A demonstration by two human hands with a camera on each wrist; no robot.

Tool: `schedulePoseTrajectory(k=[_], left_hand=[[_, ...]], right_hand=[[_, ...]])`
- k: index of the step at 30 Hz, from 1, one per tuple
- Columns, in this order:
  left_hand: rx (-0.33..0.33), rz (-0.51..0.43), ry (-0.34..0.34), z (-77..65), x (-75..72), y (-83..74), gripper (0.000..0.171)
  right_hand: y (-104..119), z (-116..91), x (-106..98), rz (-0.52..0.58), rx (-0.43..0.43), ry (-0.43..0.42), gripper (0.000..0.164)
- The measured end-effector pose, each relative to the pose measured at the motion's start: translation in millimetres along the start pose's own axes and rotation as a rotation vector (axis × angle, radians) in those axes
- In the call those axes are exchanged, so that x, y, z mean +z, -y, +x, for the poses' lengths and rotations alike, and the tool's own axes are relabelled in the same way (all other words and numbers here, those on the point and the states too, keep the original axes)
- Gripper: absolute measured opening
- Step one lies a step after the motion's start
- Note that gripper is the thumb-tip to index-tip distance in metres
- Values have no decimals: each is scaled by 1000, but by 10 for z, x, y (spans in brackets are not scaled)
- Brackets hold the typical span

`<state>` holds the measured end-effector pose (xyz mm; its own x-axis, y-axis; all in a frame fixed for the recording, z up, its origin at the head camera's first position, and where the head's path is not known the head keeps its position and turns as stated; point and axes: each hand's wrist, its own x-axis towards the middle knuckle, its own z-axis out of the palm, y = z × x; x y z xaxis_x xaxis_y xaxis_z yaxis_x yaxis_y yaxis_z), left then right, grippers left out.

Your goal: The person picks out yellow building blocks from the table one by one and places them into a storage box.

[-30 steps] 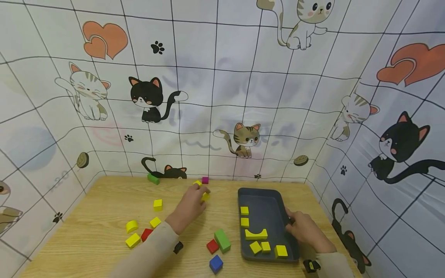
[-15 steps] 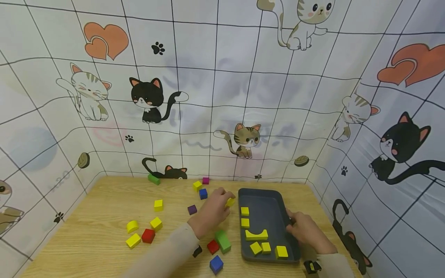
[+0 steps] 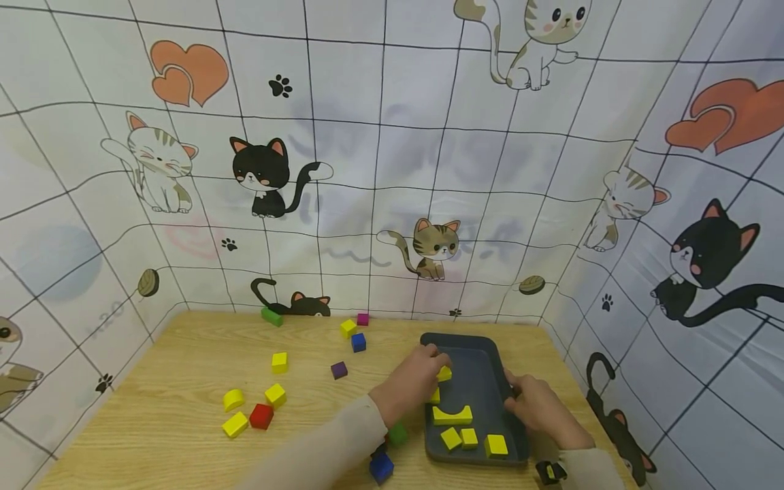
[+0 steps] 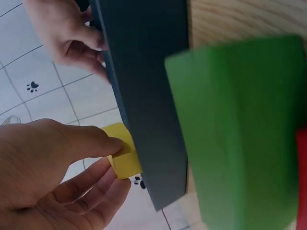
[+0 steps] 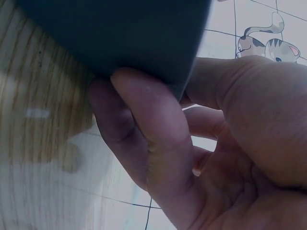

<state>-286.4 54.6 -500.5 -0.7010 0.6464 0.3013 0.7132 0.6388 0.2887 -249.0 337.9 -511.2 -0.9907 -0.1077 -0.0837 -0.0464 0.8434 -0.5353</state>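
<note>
My left hand (image 3: 412,382) is over the left rim of the dark grey tray (image 3: 480,381). Its thumb and fingers pinch a yellow wooden block (image 4: 125,163), seen in the left wrist view at the tray's edge; whether it touches the tray floor cannot be told. Inside the tray lie a yellow arch-shaped block (image 3: 452,416), a yellow cube (image 3: 468,437) and several other yellow blocks, some partly hidden behind the left hand. My right hand (image 3: 544,410) grips the tray's right rim, its fingertips curled against the tray wall (image 5: 129,38) in the right wrist view.
Left on the wooden table (image 3: 202,354) are several yellow blocks and a red cube (image 3: 261,416). Purple (image 3: 339,369), blue (image 3: 358,341) and magenta (image 3: 363,318) blocks lie farther back. A green block (image 4: 230,134) and a blue cube (image 3: 382,468) sit beside the tray. Cat-printed cloth surrounds the table.
From the back middle of the table, my left hand has carried a yellow block rightward to the tray. My right hand keeps its hold on the rim, and the tray stays in place.
</note>
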Motion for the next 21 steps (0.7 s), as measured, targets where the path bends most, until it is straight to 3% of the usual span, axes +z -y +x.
schedulePoseTrajectory(k=[8,14,21], left_hand=[[17,123,84,97,148,-131,39],[29,138,100,130,213,-184,39],[25,105,112,129,167,-203,40]], right_hand=[[-16,19,7,-23,-14,-7,68],[-11,16,9,-20,-9,1,68],[16,7,2,-14,6,-2,68]])
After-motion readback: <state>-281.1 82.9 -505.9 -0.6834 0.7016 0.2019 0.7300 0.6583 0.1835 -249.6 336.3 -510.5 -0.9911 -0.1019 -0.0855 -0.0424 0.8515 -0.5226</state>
